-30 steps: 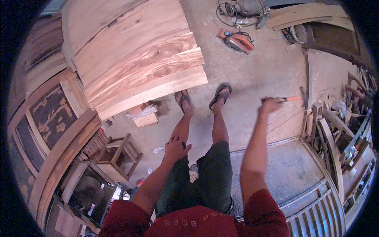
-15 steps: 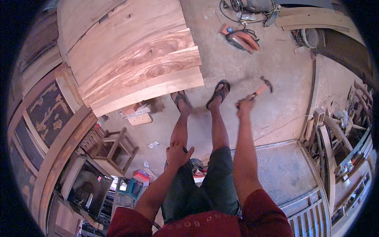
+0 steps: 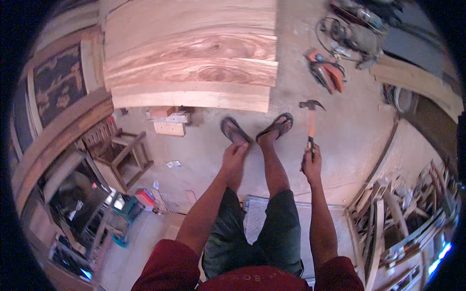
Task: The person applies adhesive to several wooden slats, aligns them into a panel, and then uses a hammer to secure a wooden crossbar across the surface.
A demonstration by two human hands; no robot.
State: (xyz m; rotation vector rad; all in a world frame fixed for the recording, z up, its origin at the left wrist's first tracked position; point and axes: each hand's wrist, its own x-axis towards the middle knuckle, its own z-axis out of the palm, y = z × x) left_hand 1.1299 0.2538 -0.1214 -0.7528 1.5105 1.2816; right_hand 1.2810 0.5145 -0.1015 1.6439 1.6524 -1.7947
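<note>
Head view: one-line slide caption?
Right hand holds a hammer, head forward; left hand over the left leg, boards ahead on the left.

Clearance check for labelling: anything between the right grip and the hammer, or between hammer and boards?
Nothing visible. The right grip holds the hammer by its handle. In this view, nothing stands between its head and the boards; the right foot lies just below that line.

A blurred left hand (image 3: 235, 155) shows against a shin (image 3: 235, 178), its fingers (image 3: 239, 147) indistinct, while the right hand (image 3: 311, 164) hides part of the handle (image 3: 311, 132) of a hammer (image 3: 311, 121). Planks (image 3: 194, 72), cropped by the top edge, partly cover blocks (image 3: 169, 128) below; the lower edge cuts off a red shirt (image 3: 255, 285).
</note>
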